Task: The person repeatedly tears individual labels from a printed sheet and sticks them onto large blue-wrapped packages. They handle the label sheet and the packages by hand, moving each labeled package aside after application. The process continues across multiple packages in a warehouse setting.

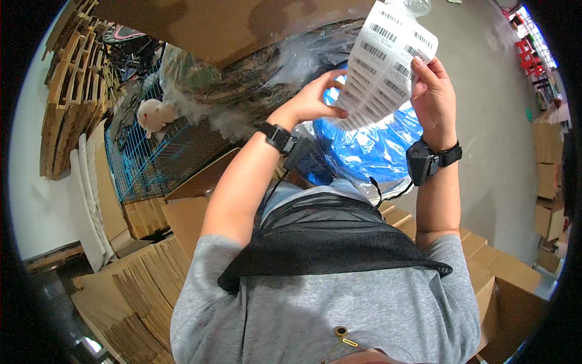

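Note:
A white sheet of barcode labels (383, 64) is tilted up in front of me, its rows of labels facing me. My right hand (434, 91) pinches its right edge, the thumb lying on the front. At the sheet's lower left edge is my left hand (321, 97), with thumb and fingers spread apart in a curve. The thumb tip meets the edge; whether a fingertip lies behind the paper is hidden. Below the sheet, a shiny blue bundle in clear plastic (367, 148) rests close to my lap. Both wrists wear black strapped devices.
Clear plastic wrapping (242, 85) and a large brown cardboard sheet (242, 27) lie ahead. At left are a blue wire cage (142, 164), a plush toy (156, 115) and wooden pallets (70, 91). Flattened cartons (133, 291) and an open box (515, 315) flank me.

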Action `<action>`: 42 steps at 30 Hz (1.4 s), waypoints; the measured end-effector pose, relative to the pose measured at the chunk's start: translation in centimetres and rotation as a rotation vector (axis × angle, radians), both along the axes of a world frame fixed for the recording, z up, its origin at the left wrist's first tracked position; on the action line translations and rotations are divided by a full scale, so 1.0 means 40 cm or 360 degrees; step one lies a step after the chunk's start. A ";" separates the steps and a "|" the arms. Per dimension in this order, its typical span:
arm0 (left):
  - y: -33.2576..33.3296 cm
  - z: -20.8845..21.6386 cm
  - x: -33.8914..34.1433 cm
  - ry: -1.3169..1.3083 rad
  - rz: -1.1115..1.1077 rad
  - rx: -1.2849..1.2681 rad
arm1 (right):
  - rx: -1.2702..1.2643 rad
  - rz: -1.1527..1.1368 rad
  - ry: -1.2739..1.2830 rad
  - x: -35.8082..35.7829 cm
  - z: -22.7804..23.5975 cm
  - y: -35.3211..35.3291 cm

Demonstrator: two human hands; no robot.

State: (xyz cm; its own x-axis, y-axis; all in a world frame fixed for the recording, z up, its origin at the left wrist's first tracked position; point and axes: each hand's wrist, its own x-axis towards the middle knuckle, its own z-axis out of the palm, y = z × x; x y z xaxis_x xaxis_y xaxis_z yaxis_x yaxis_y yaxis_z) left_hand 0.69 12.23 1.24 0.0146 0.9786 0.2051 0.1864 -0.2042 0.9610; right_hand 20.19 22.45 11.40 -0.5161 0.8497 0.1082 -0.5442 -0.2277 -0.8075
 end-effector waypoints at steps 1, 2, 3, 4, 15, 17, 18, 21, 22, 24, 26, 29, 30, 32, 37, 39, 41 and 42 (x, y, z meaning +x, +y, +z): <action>0.014 -0.005 0.000 0.0030 -0.0068 -0.0159 | 0.0028 -0.0004 0.0015 0.007 0.006 0.006; 0.028 -0.015 -0.005 0.0066 -0.0133 -0.0325 | 0.0049 -0.0004 0.0037 0.017 0.013 0.017; 0.035 -0.030 -0.008 0.0102 -0.0198 -0.0490 | 0.0071 -0.0005 0.0059 0.031 0.017 0.030; 0.031 -0.056 -0.007 0.0136 -0.0203 -0.0525 | 0.0135 -0.0078 0.0030 0.050 0.013 0.053; 0.087 -0.162 0.131 -0.0060 -0.0183 -0.0273 | -0.0307 0.0376 0.0607 0.198 0.057 0.159; 0.121 -0.134 0.152 0.0056 -0.0168 -0.0169 | -0.0335 0.0246 0.0530 0.177 0.083 0.117; 0.131 -0.114 0.159 0.0114 -0.0160 -0.0117 | -0.0348 0.0179 0.0492 0.176 0.093 0.103; 0.145 -0.077 0.170 0.0433 0.0186 0.0020 | -0.0245 0.0339 0.0419 0.182 0.104 0.078; 0.149 -0.070 0.172 0.0559 0.0340 0.0062 | -0.0200 0.0396 0.0411 0.183 0.110 0.069; 0.155 -0.081 0.155 0.0314 0.0190 0.0047 | -0.0143 0.0397 0.0303 0.196 0.118 0.058; 0.160 -0.092 0.137 0.0039 -0.0363 -0.0230 | -0.0116 0.0382 0.0257 0.209 0.132 0.056; 0.123 -0.145 0.149 0.0344 -0.0795 -0.0537 | -0.0113 0.0230 0.0245 0.241 0.151 0.080; 0.096 -0.160 0.158 0.0350 -0.0804 -0.0500 | -0.0137 0.0193 0.0289 0.247 0.154 0.090; 0.060 -0.198 0.177 0.0157 -0.0833 -0.0470 | -0.0188 0.0126 0.0374 0.255 0.160 0.117; -0.034 -0.249 0.135 -0.0116 -0.0808 -0.0733 | -0.0116 0.0024 0.0437 0.354 0.100 0.222; -0.066 -0.251 0.107 -0.0265 -0.0664 -0.0786 | -0.0104 0.0041 0.0461 0.432 0.083 0.253; -0.101 -0.198 0.062 -0.0450 -0.0536 -0.0903 | -0.0134 0.0041 0.0497 0.500 0.040 0.294; -0.116 -0.172 0.039 -0.0440 -0.0462 -0.0898 | -0.0173 -0.0013 0.0501 0.515 0.015 0.301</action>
